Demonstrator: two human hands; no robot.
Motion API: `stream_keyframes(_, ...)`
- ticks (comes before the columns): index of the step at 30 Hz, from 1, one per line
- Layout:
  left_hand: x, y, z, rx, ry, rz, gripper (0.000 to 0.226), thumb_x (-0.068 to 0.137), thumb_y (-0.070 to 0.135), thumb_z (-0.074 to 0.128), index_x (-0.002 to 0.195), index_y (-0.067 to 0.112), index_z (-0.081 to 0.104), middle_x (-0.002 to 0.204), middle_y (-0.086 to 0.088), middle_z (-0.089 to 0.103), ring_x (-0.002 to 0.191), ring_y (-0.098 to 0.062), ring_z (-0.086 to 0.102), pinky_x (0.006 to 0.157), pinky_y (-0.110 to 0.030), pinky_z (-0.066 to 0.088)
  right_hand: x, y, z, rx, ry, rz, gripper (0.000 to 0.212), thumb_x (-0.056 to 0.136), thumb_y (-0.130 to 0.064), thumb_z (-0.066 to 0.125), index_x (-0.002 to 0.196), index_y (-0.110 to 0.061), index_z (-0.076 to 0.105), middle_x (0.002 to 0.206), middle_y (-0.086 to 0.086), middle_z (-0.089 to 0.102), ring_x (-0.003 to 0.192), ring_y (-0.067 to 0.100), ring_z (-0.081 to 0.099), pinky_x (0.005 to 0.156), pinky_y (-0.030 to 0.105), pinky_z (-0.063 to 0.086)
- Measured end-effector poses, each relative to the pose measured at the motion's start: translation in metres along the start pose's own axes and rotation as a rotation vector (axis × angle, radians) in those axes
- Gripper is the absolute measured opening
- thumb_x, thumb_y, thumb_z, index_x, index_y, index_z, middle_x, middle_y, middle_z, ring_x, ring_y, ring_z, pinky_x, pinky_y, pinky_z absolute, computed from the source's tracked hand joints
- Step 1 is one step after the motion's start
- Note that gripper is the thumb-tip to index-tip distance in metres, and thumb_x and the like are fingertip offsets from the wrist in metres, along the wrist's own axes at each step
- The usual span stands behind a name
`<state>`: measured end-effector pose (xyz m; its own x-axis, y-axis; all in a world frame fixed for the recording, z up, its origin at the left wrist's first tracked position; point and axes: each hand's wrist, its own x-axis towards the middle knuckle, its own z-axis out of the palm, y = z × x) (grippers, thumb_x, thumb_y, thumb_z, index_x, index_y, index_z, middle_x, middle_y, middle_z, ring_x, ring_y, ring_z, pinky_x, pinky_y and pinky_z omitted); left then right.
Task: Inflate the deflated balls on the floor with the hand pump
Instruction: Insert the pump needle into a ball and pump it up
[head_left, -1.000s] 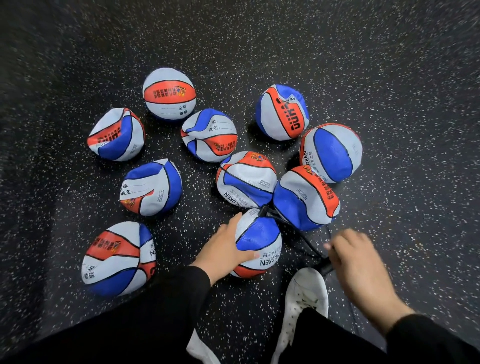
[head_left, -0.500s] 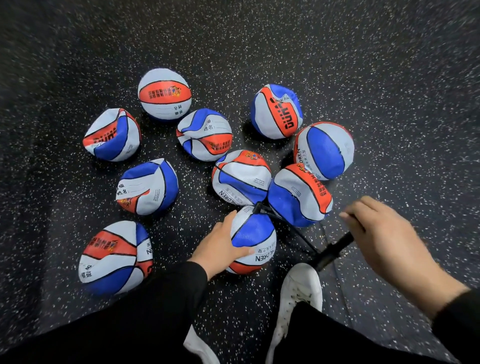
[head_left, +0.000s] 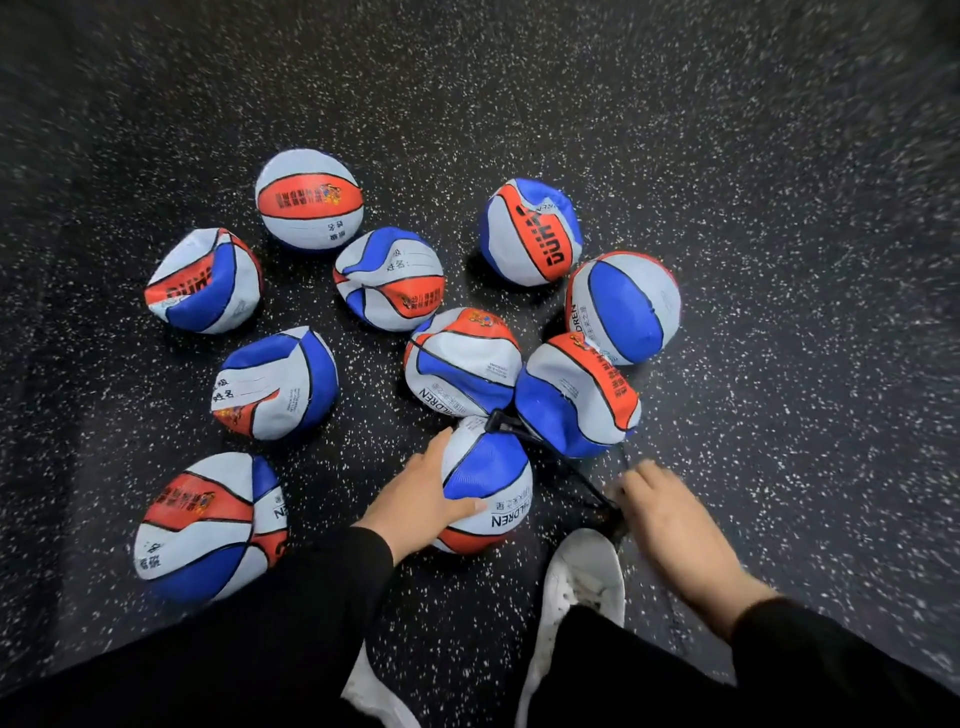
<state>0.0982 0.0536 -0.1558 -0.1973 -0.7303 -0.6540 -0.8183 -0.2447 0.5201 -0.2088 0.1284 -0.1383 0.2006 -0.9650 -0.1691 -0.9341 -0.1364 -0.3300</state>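
Note:
Several red, white and blue balls lie on the speckled black floor, most of them dented and slack. My left hand (head_left: 422, 503) grips the nearest ball (head_left: 491, 470) from its left side, thumb across the front. A black hose (head_left: 556, 457) plugs into the top of that ball and runs right to the hand pump (head_left: 615, 522). My right hand (head_left: 667, 525) is curled over the pump handle, low down near my white shoe (head_left: 582, 577). Most of the pump is hidden under that hand.
A dented ball (head_left: 576, 397) and another (head_left: 462, 361) press close behind the held ball. A fuller ball (head_left: 200, 527) lies at the left beside my knee. Bare floor (head_left: 805, 364) stretches to the right. My black trouser legs fill the bottom edge.
My right hand has pushed the pump handle back down, after lifting it half a second ago. My left hand keeps its hold on the same ball.

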Motion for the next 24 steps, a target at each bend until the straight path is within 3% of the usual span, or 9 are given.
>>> stream_keyframes(2, -0.001, -0.001, 0.003, -0.007, 0.008, 0.003, 0.109, 0.081, 0.058, 0.081, 0.161, 0.046, 0.009, 0.15, -0.004, 0.046, 0.134, -0.027, 0.051, 0.111, -0.043, 0.044, 0.012, 0.0, -0.033, 0.042, 0.111, 0.041, 0.012, 0.096, -0.014, 0.059, 0.086, -0.02, 0.053, 0.083, -0.01, 0.039, 0.071, 0.018, 0.042, 0.065, 0.03, 0.026)
stream_keyframes(5, -0.002, 0.0, 0.005, 0.006, 0.031, 0.01, 0.107, 0.082, 0.057, 0.08, 0.161, 0.048, 0.008, 0.15, -0.004, 0.046, 0.134, -0.029, 0.052, 0.109, -0.041, 0.045, 0.037, -0.008, -0.083, 0.051, 0.259, 0.019, 0.012, 0.098, -0.02, 0.056, 0.088, -0.015, 0.06, 0.081, -0.006, 0.047, 0.07, 0.021, 0.044, 0.061, 0.031, 0.03)
stream_keyframes(10, 0.004, 0.0, 0.004, 0.001, 0.024, 0.008, 0.106, 0.081, 0.058, 0.08, 0.158, 0.055, 0.007, 0.148, -0.006, 0.049, 0.132, -0.03, 0.053, 0.108, -0.042, 0.045, 0.022, -0.016, -0.054, 0.061, 0.248, 0.026, 0.015, 0.098, -0.016, 0.056, 0.084, -0.019, 0.053, 0.083, -0.003, 0.048, 0.072, 0.021, 0.039, 0.063, 0.036, 0.035)
stream_keyframes(15, 0.003, 0.0, 0.003, 0.007, 0.009, 0.005, 0.107, 0.081, 0.061, 0.079, 0.157, 0.056, 0.005, 0.147, -0.006, 0.047, 0.132, -0.03, 0.053, 0.105, -0.041, 0.045, -0.015, -0.012, 0.008, 0.012, -0.041, 0.06, 0.011, 0.1, -0.028, 0.04, 0.09, -0.025, 0.042, 0.096, -0.009, 0.039, 0.086, 0.016, 0.033, 0.064, 0.037, 0.045)
stream_keyframes(18, 0.002, 0.002, 0.001, 0.003, -0.007, 0.004, 0.107, 0.081, 0.061, 0.079, 0.156, 0.058, 0.003, 0.147, -0.006, 0.047, 0.131, -0.029, 0.053, 0.107, -0.041, 0.045, -0.011, -0.005, 0.008, 0.007, -0.059, 0.026, 0.015, 0.097, -0.017, 0.048, 0.089, -0.027, 0.04, 0.092, -0.009, 0.035, 0.079, 0.018, 0.033, 0.067, 0.038, 0.044)
stream_keyframes(21, 0.001, 0.002, 0.0, -0.007, 0.007, 0.007, 0.107, 0.083, 0.058, 0.079, 0.157, 0.058, 0.003, 0.146, -0.006, 0.047, 0.13, -0.029, 0.054, 0.104, -0.038, 0.045, -0.001, -0.013, 0.001, -0.055, -0.097, -0.08, 0.027, 0.087, -0.006, 0.062, 0.089, -0.026, 0.044, 0.088, -0.009, 0.039, 0.076, 0.016, 0.034, 0.066, 0.03, 0.038)
stream_keyframes(24, -0.002, 0.0, 0.003, -0.008, 0.016, 0.009, 0.106, 0.084, 0.055, 0.079, 0.157, 0.058, 0.002, 0.144, -0.005, 0.047, 0.129, -0.029, 0.054, 0.098, -0.035, 0.043, 0.016, -0.01, -0.035, -0.005, 0.046, -0.024, 0.029, 0.079, -0.002, 0.073, 0.088, -0.02, 0.053, 0.086, -0.005, 0.045, 0.073, 0.02, 0.041, 0.063, 0.035, 0.035)
